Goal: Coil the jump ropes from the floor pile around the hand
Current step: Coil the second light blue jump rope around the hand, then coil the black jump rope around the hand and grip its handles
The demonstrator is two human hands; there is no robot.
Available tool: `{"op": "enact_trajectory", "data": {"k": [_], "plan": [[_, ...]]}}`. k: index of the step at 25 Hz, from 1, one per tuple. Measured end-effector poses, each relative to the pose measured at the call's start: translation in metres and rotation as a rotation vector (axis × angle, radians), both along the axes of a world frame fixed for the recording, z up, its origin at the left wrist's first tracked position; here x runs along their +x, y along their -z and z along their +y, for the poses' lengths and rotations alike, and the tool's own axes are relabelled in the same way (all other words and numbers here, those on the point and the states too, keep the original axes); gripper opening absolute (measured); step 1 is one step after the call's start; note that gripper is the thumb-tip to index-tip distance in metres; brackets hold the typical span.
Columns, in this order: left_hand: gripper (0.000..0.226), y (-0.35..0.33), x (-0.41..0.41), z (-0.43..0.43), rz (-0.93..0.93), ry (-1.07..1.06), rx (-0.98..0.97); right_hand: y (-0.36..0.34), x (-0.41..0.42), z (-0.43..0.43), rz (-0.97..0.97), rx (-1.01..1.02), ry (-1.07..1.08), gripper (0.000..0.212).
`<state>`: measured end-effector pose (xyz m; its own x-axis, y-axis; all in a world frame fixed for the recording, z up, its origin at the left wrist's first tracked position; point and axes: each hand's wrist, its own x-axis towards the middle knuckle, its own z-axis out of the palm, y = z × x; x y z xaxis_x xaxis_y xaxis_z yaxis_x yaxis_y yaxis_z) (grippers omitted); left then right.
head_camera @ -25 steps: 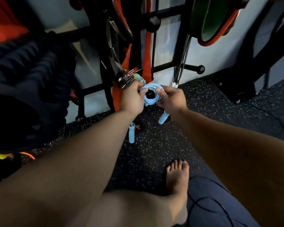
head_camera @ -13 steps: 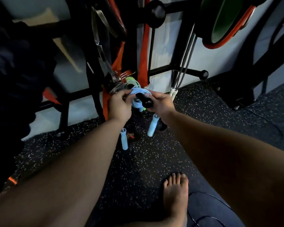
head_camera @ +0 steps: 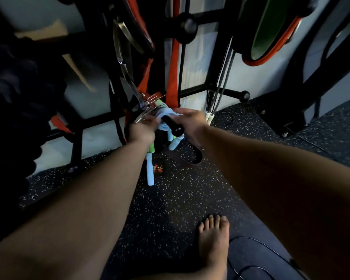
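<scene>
Hands [head_camera: 141, 130] [head_camera: 192, 124] gripping coiled jump rope [head_camera: 166, 116], rack peg [head_camera: 173, 126]

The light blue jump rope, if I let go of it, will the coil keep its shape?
Probably not. The light blue jump rope looks thin and floppy, so its loops would likely spring loose. Its handles dangle freely below the left hand, so their weight may tug it open.

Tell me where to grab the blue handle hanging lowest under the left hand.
Grip the blue handle around its mid-shaft, coming from the right side. It hangs nearly upright and free below the left hand, a plain cylinder; the left forearm blocks its left side, so the right is likely easier.
</scene>
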<state>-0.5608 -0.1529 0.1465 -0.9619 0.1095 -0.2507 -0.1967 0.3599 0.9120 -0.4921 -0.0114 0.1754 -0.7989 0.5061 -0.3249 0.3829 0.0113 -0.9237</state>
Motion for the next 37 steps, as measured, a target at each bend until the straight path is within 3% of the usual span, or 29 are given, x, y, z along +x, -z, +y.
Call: {"op": "enact_trajectory", "data": {"k": [2,4,8,11,17,26,33,37], "plan": [[0.009,-0.012,0.020,-0.011,0.031,0.068,0.003,-0.002,0.020,0.003,0.001,-0.083,-0.011,0.040],[0.011,-0.026,0.044,-0.019,0.027,0.129,-0.016,-0.019,0.046,-0.002,-0.014,-0.110,-0.022,0.038],[0.013,-0.049,0.094,-0.037,0.014,0.196,-0.026,-0.060,0.122,-0.009,-0.070,0.045,-0.033,0.035],[0.010,-0.062,0.131,-0.041,0.021,0.292,-0.086,-0.079,0.186,-0.013,-0.110,0.116,-0.013,0.022],[0.015,-0.084,0.249,0.001,0.090,0.681,-0.194,-0.085,0.345,-0.005,-0.215,0.189,0.150,0.006],[0.012,-0.044,0.411,0.057,0.055,1.029,-0.340,-0.017,0.540,0.031,-0.341,0.129,0.319,0.012],[0.017,0.036,0.459,0.124,-0.024,1.176,-0.489,0.084,0.592,0.083,-0.455,0.058,0.415,0.007],[0.035,0.095,0.482,0.176,0.045,1.305,-0.594,0.135,0.610,0.107,-0.543,0.036,0.451,0.021]]}}
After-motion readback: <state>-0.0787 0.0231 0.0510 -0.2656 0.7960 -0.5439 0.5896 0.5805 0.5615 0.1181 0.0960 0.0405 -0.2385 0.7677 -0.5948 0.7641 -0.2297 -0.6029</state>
